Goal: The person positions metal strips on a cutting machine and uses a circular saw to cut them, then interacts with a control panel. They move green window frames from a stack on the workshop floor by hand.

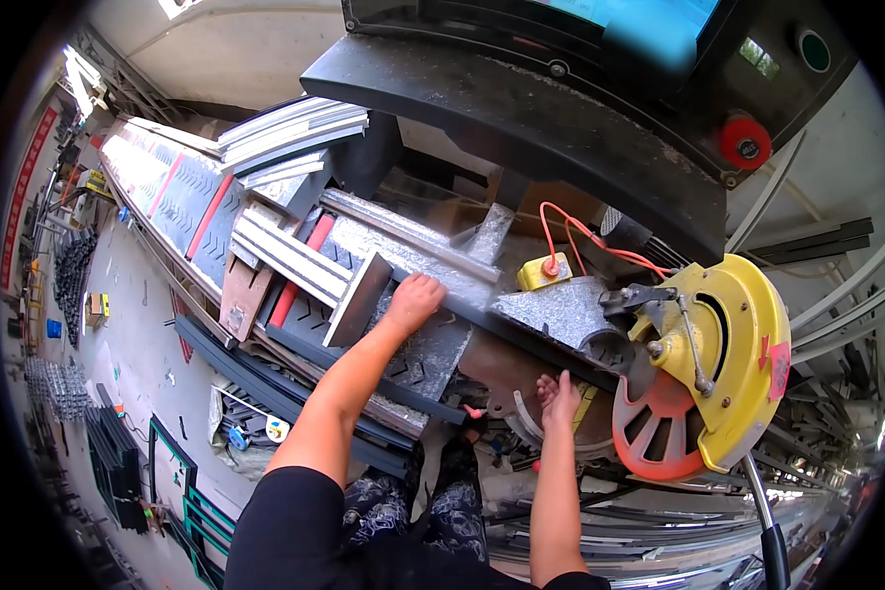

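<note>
A long dark metal profile lies along the saw bench, its right end close to the saw. My left hand is closed over its left part, beside a grey stop plate. The circular saw has a yellow guard and a red slotted lower guard, and its blade is hidden. My right hand is held palm up with fingers stretched, just in front of the profile and left of the red guard. I cannot tell whether its fingertips touch the profile.
A control panel with a lit screen and red knob overhangs the back. A yellow box with an orange cable stands behind the profile. Pale profiles are stacked at far left. The saw's lever juts toward the near right.
</note>
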Available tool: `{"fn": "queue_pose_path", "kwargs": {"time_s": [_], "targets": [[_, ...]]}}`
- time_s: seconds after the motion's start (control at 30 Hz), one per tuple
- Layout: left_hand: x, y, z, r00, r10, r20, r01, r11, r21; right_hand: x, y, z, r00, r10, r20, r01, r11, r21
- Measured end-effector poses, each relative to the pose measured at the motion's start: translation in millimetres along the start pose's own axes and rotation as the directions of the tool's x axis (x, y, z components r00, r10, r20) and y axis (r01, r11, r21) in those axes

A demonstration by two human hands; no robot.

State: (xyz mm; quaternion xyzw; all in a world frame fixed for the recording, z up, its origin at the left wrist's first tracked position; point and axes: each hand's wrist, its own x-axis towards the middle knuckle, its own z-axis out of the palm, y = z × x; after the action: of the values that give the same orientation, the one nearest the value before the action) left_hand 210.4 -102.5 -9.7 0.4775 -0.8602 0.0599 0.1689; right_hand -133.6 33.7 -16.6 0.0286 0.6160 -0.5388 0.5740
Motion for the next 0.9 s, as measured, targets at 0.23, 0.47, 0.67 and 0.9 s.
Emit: {"fn": "queue_pose_path", "kwargs": {"time_s": [0.23, 0.47, 0.67, 0.9], "targets": [[12.5, 1.6, -2.5, 1.000, 0.021, 0.021, -0.020, 0.998, -0.059, 35.2, -23.1, 21.6, 0.988, 0.070, -0.139, -0.094, 0.980, -0.175], [22.3, 51.8, -1.2, 0.966, -0.052, 0.253, 0.095, 0.983, -0.158, 38.6, -35.9, 36.1, 0.978, 0.122, -0.170, -0.154, 0.970, -0.189], [34.3, 95.6, 10.1, 0.994, -0.075, 0.079, 0.088, 0.979, -0.182, 30.8, -37.5, 31.8, 0.986, 0.045, -0.161, -0.076, 0.979, -0.188], [22.0, 87.2, 14.0, 0.982, -0.019, 0.187, 0.036, 0.995, -0.088, -141.9, -96.7, 66.3, 0.887, -0.130, 0.442, 0.331, 0.848, -0.415]]}}
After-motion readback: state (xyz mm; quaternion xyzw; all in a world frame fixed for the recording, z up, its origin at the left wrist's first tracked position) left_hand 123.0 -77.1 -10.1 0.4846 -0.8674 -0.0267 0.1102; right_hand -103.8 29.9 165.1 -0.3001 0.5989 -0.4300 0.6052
